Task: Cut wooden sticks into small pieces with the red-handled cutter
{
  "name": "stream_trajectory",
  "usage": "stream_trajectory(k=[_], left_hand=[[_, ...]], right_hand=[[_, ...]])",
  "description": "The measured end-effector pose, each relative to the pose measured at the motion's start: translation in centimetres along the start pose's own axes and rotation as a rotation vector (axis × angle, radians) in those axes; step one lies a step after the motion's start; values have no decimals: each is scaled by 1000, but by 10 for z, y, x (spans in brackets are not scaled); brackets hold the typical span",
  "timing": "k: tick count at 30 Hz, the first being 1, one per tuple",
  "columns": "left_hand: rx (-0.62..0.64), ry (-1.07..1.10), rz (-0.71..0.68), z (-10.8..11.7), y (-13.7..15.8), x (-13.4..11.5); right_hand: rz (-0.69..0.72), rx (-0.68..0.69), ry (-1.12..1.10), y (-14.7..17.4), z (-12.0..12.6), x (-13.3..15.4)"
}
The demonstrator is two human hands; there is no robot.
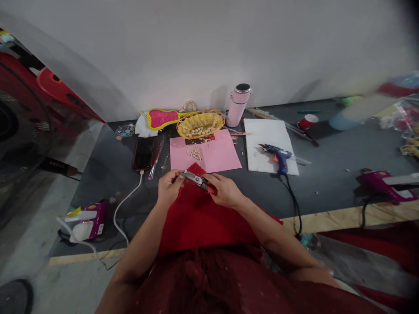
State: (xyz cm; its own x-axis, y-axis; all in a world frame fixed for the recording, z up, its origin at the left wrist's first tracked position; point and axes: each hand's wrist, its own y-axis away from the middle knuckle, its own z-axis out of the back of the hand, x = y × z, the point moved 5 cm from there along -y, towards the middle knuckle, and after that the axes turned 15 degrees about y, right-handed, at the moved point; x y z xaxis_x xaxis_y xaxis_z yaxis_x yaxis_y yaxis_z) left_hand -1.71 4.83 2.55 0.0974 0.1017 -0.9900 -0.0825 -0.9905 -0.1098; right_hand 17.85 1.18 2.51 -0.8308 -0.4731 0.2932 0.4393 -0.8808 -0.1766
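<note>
My right hand (225, 190) is closed around the red handles of a pair of pliers (195, 178), whose metal jaws point left. At the tip of the jaws my left hand (170, 186) pinches thumb and fingers together; a tiny pale bit shows there, too small to name. Under both hands lies a red cloth (199, 222), spread over the table edge toward my lap. Just beyond it, a small heap of pale wooden bits (195, 153) rests on a pink sheet of paper (222, 155).
Behind the paper stand a wicker basket (216, 121) with pale pieces and a pink flask (238, 107). A blue glue gun (278, 156) lies on a white board (266, 131). At left are a phone (143, 154) with its cable and a purple device (96, 218).
</note>
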Motion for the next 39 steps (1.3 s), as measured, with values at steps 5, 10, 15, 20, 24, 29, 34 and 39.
stream_trajectory(k=[5, 10, 15, 20, 24, 29, 34, 39], left_hand=[[-36, -11, -20, -4, 1, -5], [-80, -80, -60, -2, 2, -8], [-59, -93, -52, 1, 2, -4], [-19, 21, -8, 2, 0, 1], [13, 69, 18, 0, -1, 1], [-2, 88, 35, -2, 1, 0], [-41, 84, 13, -4, 1, 0], [-94, 52, -18, -1, 1, -2]], right_hand=[[-36, -1, -11, 1, -1, 3], [-68, 1, 50, -2, 0, 4], [-35, 35, 88, -2, 3, 4], [-9, 32, 83, -2, 0, 1], [20, 0, 35, -1, -1, 0], [-10, 13, 24, 1, 0, 1], [-38, -6, 31, 0, -1, 3], [-48, -4, 78, -2, -1, 3]])
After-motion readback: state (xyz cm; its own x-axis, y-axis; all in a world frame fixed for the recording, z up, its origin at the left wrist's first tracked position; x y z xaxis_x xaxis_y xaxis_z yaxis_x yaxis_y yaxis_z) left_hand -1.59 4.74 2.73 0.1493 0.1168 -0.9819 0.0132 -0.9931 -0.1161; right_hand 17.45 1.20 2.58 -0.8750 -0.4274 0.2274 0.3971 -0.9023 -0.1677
